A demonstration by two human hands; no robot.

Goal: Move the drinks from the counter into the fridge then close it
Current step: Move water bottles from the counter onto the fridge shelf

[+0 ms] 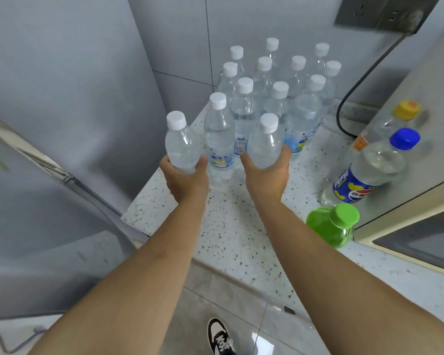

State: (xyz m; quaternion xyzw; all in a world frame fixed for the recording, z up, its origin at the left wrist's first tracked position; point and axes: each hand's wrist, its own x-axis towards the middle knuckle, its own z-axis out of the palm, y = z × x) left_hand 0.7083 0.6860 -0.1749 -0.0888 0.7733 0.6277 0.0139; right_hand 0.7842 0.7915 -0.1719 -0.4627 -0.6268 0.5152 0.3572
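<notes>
A black-and-white shoe (221, 339) stood on the floor tiles. Each hand gripped one white-capped water bottle: left hand (186, 179) on one (181, 144), right hand (265, 172) on another (264, 143). Eleven more (263, 80) stood on the speckled counter (231, 226). Beside them, three bigger bottles: "PEPSI" (364, 172), yellow-capped (385, 124), green (331, 226).

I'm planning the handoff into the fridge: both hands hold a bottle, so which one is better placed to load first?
Left. The left hand grips its clear white-capped water bottle at the speckled counter's left edge, nearest the grey fridge. The right hand holds its bottle farther right.
</notes>
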